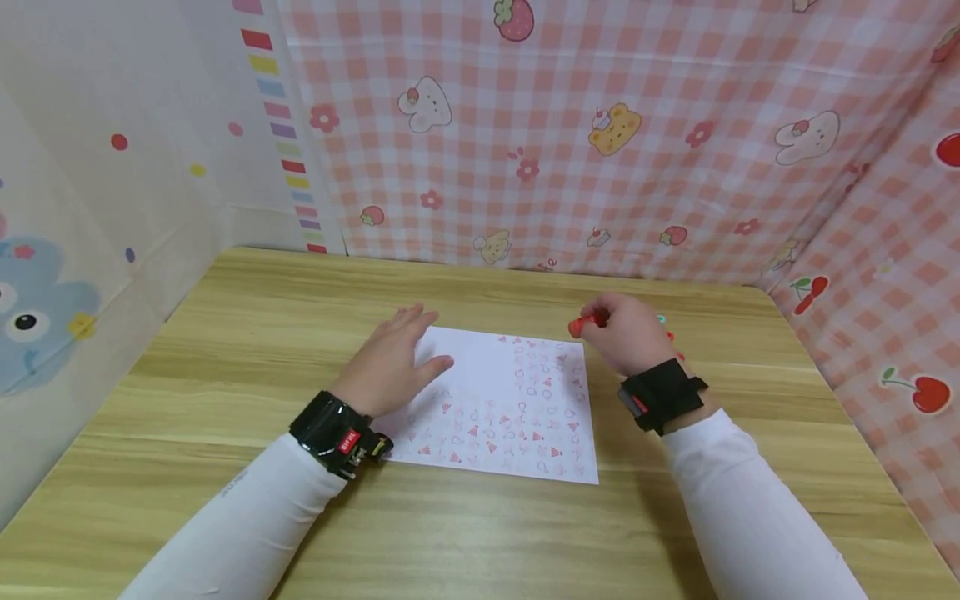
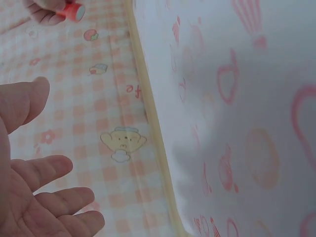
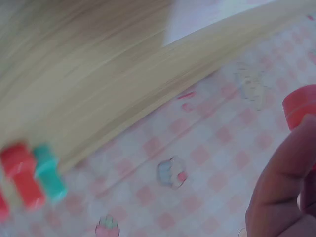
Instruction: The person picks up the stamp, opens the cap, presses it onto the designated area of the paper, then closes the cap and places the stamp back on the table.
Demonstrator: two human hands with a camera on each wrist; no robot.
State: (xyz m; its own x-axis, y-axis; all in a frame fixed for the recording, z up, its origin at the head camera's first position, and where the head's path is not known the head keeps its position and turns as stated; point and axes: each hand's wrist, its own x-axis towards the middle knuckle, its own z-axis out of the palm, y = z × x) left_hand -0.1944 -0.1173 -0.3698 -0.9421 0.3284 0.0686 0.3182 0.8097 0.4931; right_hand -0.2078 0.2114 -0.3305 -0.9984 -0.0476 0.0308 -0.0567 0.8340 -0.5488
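A white sheet of paper (image 1: 474, 360) lies on the table, with many small red and pink printed shapes along its right and lower parts. My left hand (image 1: 390, 362) is over the sheet's left side, fingers spread and thumb pointing right; nothing is in it. Past the sheet's far right corner, my right hand (image 1: 628, 335) pinches a small red stamp (image 1: 576, 327) between thumb and fingers, raised above the table. In the left wrist view, the pale end face of that stamp (image 2: 75, 12) shows.
Behind my right hand, mostly hidden in the head view, stand more small stamps: in the right wrist view a red stamp (image 3: 23, 175) and a teal stamp (image 3: 49, 173) appear blurred. The wooden table (image 1: 225, 375) meets a pink checked cloth (image 1: 555, 208) at its back edge.
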